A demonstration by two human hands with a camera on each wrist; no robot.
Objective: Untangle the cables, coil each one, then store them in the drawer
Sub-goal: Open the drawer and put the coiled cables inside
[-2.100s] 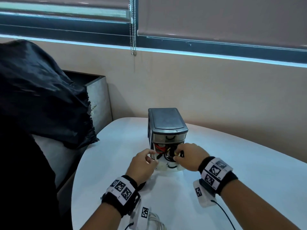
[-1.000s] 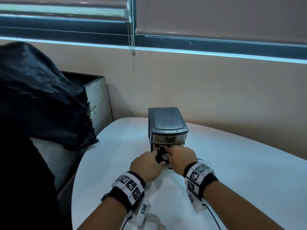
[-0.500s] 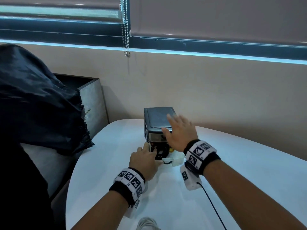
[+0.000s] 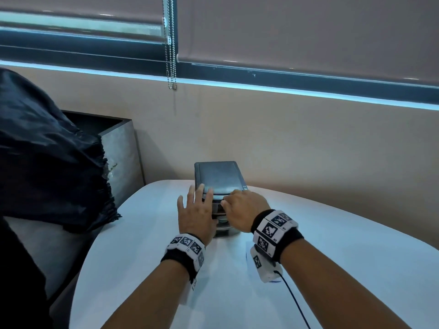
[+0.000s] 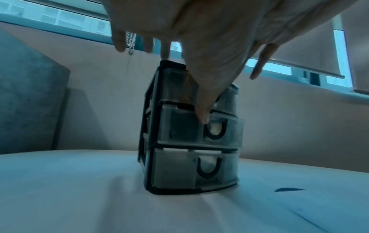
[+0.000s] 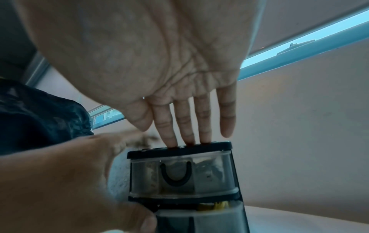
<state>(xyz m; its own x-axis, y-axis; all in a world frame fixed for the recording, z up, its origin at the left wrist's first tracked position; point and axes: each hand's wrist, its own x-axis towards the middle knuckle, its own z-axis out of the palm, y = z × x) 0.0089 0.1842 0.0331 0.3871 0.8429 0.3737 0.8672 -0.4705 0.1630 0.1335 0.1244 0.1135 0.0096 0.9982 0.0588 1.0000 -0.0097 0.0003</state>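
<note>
Head view: where the white bench [image 4: 332, 257] nears the far wall, the drawer unit [image 4: 217, 175] stands; left hand [image 4: 194, 216] spread flat at its left front, right hand [image 4: 242, 210] on its front edge.
Left wrist view: left hand [image 5: 199, 39] relaxed, gripping nothing, thumb at the middle drawer [image 5: 201, 130].
Right wrist view: right hand [image 6: 159, 71] with straight fingers [image 6: 185, 126] pressing the unit's black top [image 6: 179, 149], holding nothing.

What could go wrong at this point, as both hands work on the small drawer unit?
The middle translucent drawer still juts slightly out of the small black-framed plastic drawer unit, and something yellow shows at its top edge, so a cable might get pinched. The unit looks light; the left hand pushing could slide it on the smooth white table, though the right hand steadies its lid.
</note>
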